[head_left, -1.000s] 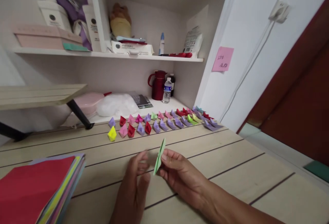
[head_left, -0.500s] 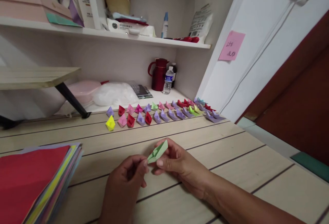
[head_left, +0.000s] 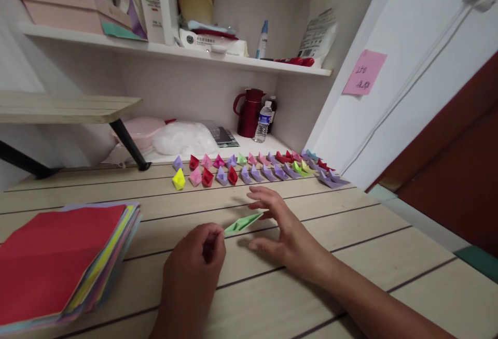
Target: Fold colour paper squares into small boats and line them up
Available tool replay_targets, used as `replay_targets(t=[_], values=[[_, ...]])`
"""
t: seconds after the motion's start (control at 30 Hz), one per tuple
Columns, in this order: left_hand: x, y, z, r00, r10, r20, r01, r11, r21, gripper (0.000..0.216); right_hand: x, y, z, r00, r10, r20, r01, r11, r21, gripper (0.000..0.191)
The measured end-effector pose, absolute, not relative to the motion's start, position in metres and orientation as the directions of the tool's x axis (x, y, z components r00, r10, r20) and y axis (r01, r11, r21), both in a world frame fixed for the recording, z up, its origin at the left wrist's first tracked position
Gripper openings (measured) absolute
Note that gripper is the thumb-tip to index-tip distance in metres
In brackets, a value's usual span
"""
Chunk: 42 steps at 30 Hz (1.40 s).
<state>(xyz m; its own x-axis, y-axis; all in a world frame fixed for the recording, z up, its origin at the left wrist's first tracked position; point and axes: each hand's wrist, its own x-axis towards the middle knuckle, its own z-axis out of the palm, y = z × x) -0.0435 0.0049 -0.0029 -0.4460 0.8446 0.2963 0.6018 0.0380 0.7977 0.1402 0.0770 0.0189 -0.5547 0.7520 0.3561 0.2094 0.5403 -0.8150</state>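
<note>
My left hand (head_left: 194,264) pinches one end of a small green folded paper boat (head_left: 243,222) just above the wooden table (head_left: 350,256). My right hand (head_left: 280,225) hovers beside the boat's other end with fingers spread, holding nothing. Beyond the hands, two rows of several small folded paper boats (head_left: 249,169) in yellow, pink, red, purple and green run along the table's far side.
A stack of coloured paper sheets (head_left: 62,256), red on top, lies at the left front. Behind the table a lower shelf holds a red jug (head_left: 249,113), a water bottle (head_left: 263,122) and a white bag (head_left: 184,138). A wooden board on black legs (head_left: 66,107) juts in at left.
My right hand has let go of the green boat and opened its fingers. The left hand now holds the boat alone, lower and flatter over the table.
</note>
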Motion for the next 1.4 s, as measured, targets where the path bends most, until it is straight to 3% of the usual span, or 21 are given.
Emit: replay_targets(t=[0.07,0.13,0.2,0.27,0.4,0.5,0.57,0.67,0.73,0.9,1.03,1.27,1.4], values=[[-0.044,0.004,-0.005,-0.407,0.841,0.357,0.679,0.016,0.734,0.012,0.141,0.075,0.023,-0.609,0.644,0.463,0.229,0.702,-0.675,0.061],[-0.044,0.002,-0.008,-0.364,0.844,0.394,0.732,-0.002,0.681,0.012,0.142,0.074,0.025,-0.645,0.553,0.528,0.223,0.797,-0.561,0.043],[-0.044,0.001,-0.009,-0.339,0.850,0.403,0.752,-0.012,0.659,0.012,0.143,0.073,0.025,-0.647,0.531,0.547,0.227,0.819,-0.527,0.027],[-0.043,0.001,-0.008,-0.346,0.864,0.366,0.711,-0.013,0.703,0.012,0.144,0.074,0.024,-0.628,0.578,0.521,0.246,0.783,-0.571,0.016],[-0.043,0.002,0.000,-0.342,0.908,0.241,0.469,-0.057,0.882,0.015,0.140,0.075,0.023,-0.528,0.772,0.354,0.281,0.552,-0.786,0.006],[-0.043,0.005,0.001,-0.322,0.913,0.250,0.262,-0.168,0.950,0.024,0.136,0.077,0.022,-0.474,0.868,0.150,0.161,0.253,-0.954,0.016],[-0.041,0.008,-0.003,-0.345,0.914,0.214,0.118,-0.184,0.976,0.034,0.134,0.079,0.022,-0.474,0.879,0.057,0.063,0.099,-0.993,0.025],[-0.038,0.011,-0.013,-0.316,0.929,0.194,0.016,-0.199,0.980,0.049,0.133,0.082,0.021,-0.483,0.876,0.015,-0.001,0.017,-1.000,0.035],[-0.037,0.011,-0.018,-0.258,0.939,0.227,0.052,-0.221,0.974,0.048,0.135,0.082,0.021,-0.505,0.862,0.045,-0.004,0.050,-0.999,0.034],[-0.039,0.009,-0.017,-0.162,0.960,0.227,0.211,-0.191,0.959,0.020,0.139,0.077,0.025,-0.568,0.809,0.154,0.092,0.248,-0.964,0.019],[-0.043,0.008,-0.005,-0.131,0.951,0.280,0.290,-0.233,0.928,0.009,0.140,0.077,0.026,-0.584,0.793,0.174,0.130,0.303,-0.944,0.015],[-0.049,0.005,0.007,-0.100,0.994,0.039,0.500,0.016,0.866,0.002,0.142,0.077,0.022,-0.628,0.764,0.147,0.175,0.323,-0.930,0.010],[-0.051,0.006,0.004,-0.107,0.994,0.022,0.552,0.041,0.833,0.003,0.141,0.076,0.022,-0.625,0.770,0.126,0.246,0.348,-0.905,0.013]])
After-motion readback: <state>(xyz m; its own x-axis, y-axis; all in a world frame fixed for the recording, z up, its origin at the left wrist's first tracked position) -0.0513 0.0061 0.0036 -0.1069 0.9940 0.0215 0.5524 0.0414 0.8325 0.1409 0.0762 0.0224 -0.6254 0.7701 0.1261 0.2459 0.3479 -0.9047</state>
